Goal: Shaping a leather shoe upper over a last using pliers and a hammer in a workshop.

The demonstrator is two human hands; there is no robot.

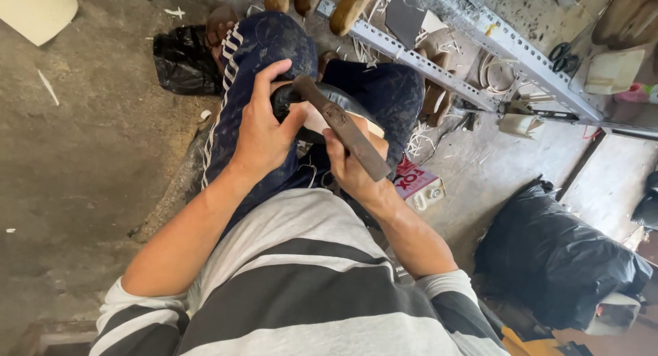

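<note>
From up here I see my left hand (pixel 264 133) wrapped over a black shoe (pixel 329 102) that rests on my knee, fingers curled round its near end and pinning it in place. My right hand (pixel 349 167) is closed around a worn wooden-handled tool (pixel 343 126), probably a hammer, though its head is hidden against the shoe. The handle's long axis runs diagonally, from the shoe at upper left down to the lower right past my right wrist. Both hands touch the work; the left sits nearer the shoe's upper end. A grey metal rack (pixel 480 51) stands beyond.
</note>
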